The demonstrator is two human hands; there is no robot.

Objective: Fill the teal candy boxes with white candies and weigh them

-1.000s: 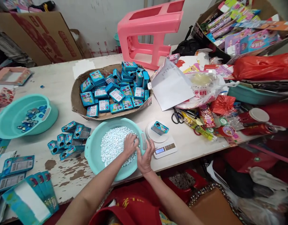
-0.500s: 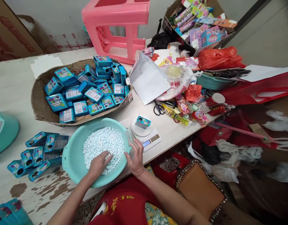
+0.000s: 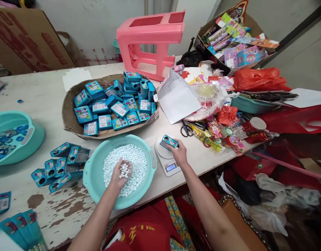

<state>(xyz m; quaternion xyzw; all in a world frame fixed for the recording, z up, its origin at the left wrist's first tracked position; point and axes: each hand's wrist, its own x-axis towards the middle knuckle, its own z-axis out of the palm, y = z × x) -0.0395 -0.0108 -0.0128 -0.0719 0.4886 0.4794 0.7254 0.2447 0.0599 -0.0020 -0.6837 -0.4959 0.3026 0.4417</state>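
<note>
A turquoise basin (image 3: 91, 181) holds a heap of small pale candies (image 3: 138, 164). Above that heap my left hand (image 3: 120, 174) is cupped palm up around a scoop of candies. My right hand (image 3: 180, 153) grips a small blue candy box (image 3: 168, 142) with a round hole in its top. The box is at the round plate of a white digital scale (image 3: 172, 169); I cannot tell whether it still rests there. Several similar boxes (image 3: 76, 155) with holes lie left of the basin.
Behind the basin a cut-down carton (image 3: 71, 129) is piled with blue boxes. Another turquoise basin (image 3: 32, 139) with blue lids stands at left. Scissors (image 3: 186, 129), wrappers and bags crowd the right side. A pink stool (image 3: 150, 33) lies at the back.
My right hand has gone from the basin's rim to the box on the scale and grasped it. My left hand has scooped up candies and turned palm up. The view has shifted left.
</note>
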